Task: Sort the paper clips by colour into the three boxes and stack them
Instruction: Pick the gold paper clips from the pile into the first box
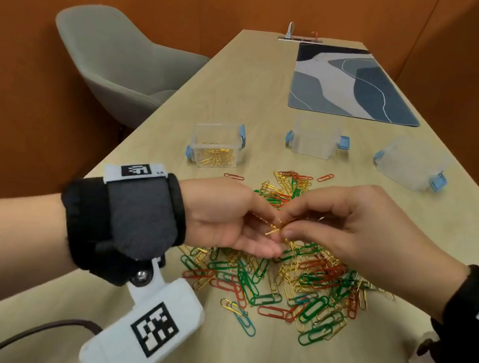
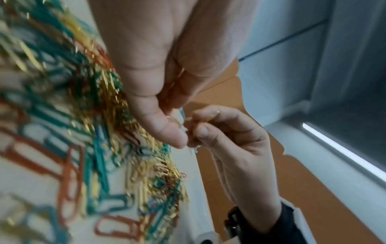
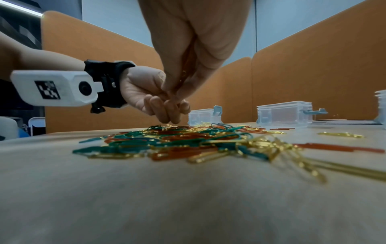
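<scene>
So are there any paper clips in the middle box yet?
No. The middle box shows only clear plastic in the head view; only the left box holds clips, all gold.

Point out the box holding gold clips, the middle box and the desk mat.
Box holding gold clips (image 1: 217, 146), head view, front wall.
Middle box (image 1: 315, 139), head view, front wall.
Desk mat (image 1: 352, 83), head view, patterned centre.

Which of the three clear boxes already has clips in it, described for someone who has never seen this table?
On the long wooden table, three clear boxes stand in a row beyond the pile of mixed clips. Take the left box, nearest the grey chair. It alone holds gold clips; the middle box and right box look empty.
</scene>
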Motion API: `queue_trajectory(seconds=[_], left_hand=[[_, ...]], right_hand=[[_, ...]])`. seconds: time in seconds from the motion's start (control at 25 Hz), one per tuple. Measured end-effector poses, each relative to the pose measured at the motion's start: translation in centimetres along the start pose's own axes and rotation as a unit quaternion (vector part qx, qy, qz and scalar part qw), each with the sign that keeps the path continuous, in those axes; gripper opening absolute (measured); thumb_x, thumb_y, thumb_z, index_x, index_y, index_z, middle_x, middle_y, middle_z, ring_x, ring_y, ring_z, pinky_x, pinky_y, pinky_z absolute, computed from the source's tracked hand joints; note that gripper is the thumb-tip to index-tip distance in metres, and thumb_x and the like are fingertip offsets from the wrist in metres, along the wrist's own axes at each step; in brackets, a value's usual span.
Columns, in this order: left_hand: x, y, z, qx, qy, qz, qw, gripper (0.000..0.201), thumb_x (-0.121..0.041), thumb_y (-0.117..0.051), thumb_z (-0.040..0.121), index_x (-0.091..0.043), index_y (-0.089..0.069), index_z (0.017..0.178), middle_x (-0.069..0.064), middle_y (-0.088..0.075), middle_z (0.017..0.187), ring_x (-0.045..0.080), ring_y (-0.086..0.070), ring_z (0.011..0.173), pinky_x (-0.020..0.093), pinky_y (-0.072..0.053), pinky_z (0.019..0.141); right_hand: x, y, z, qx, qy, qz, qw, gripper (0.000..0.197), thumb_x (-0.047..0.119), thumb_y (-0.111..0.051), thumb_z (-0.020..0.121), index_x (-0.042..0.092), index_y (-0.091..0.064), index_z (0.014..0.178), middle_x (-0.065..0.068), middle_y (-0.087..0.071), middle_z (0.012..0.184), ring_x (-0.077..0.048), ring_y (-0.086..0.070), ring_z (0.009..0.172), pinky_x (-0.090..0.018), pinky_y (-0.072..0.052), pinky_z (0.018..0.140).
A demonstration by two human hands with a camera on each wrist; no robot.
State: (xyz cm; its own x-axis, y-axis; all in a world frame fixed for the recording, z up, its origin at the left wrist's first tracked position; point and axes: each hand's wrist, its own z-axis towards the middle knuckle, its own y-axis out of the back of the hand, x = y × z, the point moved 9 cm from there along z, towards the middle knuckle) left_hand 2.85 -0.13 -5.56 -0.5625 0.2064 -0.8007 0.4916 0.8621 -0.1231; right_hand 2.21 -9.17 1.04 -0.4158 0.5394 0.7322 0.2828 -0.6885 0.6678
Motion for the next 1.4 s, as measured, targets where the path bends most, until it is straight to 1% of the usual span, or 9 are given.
queue_trajectory(seconds=[0.28,0.36,0.44,0.56,0.68,0.92,1.08,1.32,1.4], left_hand=[[0.3,-0.4,0.3,-0.026,0.014,0.122,0.992,0.034,-0.038,-0.045,0.094,-0.014,-0.054,0.074,-0.002,-0.046,0.057,0.006,-0.043,0.044,0.013,-0.037,0.039],[-1.2,-0.9,0.1,-0.032,-0.072,0.35,0.933,0.024,-0.041,-0.057,0.087,-0.021,-0.061,0.075,-0.008,-0.044,0.056,0.003,-0.04,0.047,0.016,-0.035,0.047],[-2.4,-2.5,-0.2,-0.02,-0.16,0.534,0.83,0.017,-0.043,-0.07,0.076,-0.028,-0.068,0.085,-0.008,-0.046,0.06,0.003,-0.042,0.054,0.018,-0.035,0.056],[-2.7,-3.9,-0.2,-0.002,-0.196,0.629,0.753,0.035,-0.042,-0.077,0.068,-0.034,-0.07,0.101,-0.011,-0.053,0.073,0.002,-0.047,0.069,0.009,-0.032,0.059],[-2.9,-3.7,0.1,-0.013,-0.213,0.623,0.752,0.034,-0.037,-0.079,0.067,-0.032,-0.072,0.1,-0.018,-0.048,0.067,-0.01,-0.045,0.066,0.003,-0.03,0.058],[-3.2,-2.4,-0.6,-0.033,-0.233,0.568,0.788,0.035,-0.039,-0.08,0.063,-0.033,-0.073,0.097,-0.006,-0.062,0.077,0.005,-0.052,0.075,0.022,-0.045,0.068],[-2.4,-1.9,-0.4,-0.005,-0.201,0.608,0.768,0.043,-0.041,-0.08,0.063,-0.039,-0.07,0.105,-0.02,-0.052,0.063,-0.008,-0.048,0.068,0.006,-0.03,0.058],[-2.4,-1.9,0.2,-0.019,-0.202,0.594,0.778,0.019,-0.031,-0.077,0.071,-0.025,-0.075,0.089,-0.005,-0.07,0.08,0.007,-0.057,0.076,0.021,-0.046,0.071],[-1.8,-2.0,0.2,-0.015,-0.184,0.632,0.753,0.014,-0.032,-0.07,0.08,-0.022,-0.071,0.089,-0.009,-0.065,0.074,0.007,-0.055,0.067,0.018,-0.046,0.067]], right_hand=[[-1.3,0.3,-0.9,0.019,-0.001,-0.082,0.996,0.01,0.03,-0.072,0.076,0.036,-0.069,0.084,0.015,-0.066,0.08,-0.002,-0.061,0.08,-0.017,-0.047,0.067],[-3.0,-0.8,-1.4,0.106,-0.049,-0.154,0.981,0.016,0.037,-0.074,0.073,0.04,-0.07,0.088,0.018,-0.063,0.083,0.003,-0.057,0.083,-0.01,-0.043,0.071],[-3.9,-1.2,-1.5,0.139,-0.07,-0.195,0.968,0.02,0.039,-0.072,0.075,0.042,-0.07,0.094,0.018,-0.061,0.089,0.001,-0.055,0.086,-0.017,-0.044,0.079],[-3.7,-0.5,-1.2,0.106,-0.075,-0.203,0.971,0.018,0.039,-0.069,0.077,0.041,-0.07,0.095,0.014,-0.063,0.092,-0.003,-0.056,0.086,-0.025,-0.046,0.083],[-3.0,-0.2,-1.3,0.09,-0.075,-0.164,0.979,0.026,0.049,-0.075,0.065,0.04,-0.072,0.089,0.014,-0.061,0.083,-0.003,-0.055,0.082,-0.026,-0.046,0.079],[-3.1,-1.5,-1.3,0.143,-0.076,-0.193,0.968,0.027,0.046,-0.076,0.066,0.04,-0.072,0.092,0.014,-0.063,0.093,-0.003,-0.055,0.089,-0.028,-0.047,0.083],[-2.8,-1.4,-1.3,0.133,-0.071,-0.183,0.971,0.022,0.045,-0.076,0.067,0.039,-0.073,0.088,0.014,-0.063,0.088,-0.003,-0.056,0.085,-0.027,-0.047,0.08],[-2.9,-2.2,-1.0,0.147,-0.051,-0.195,0.968,0.013,0.04,-0.076,0.069,0.033,-0.072,0.08,0.015,-0.061,0.079,-0.003,-0.056,0.081,-0.024,-0.047,0.077],[-3.0,-2.5,-1.2,0.155,-0.047,-0.199,0.966,0.007,0.034,-0.073,0.075,0.029,-0.068,0.075,0.013,-0.06,0.075,-0.002,-0.057,0.076,-0.02,-0.047,0.073]])
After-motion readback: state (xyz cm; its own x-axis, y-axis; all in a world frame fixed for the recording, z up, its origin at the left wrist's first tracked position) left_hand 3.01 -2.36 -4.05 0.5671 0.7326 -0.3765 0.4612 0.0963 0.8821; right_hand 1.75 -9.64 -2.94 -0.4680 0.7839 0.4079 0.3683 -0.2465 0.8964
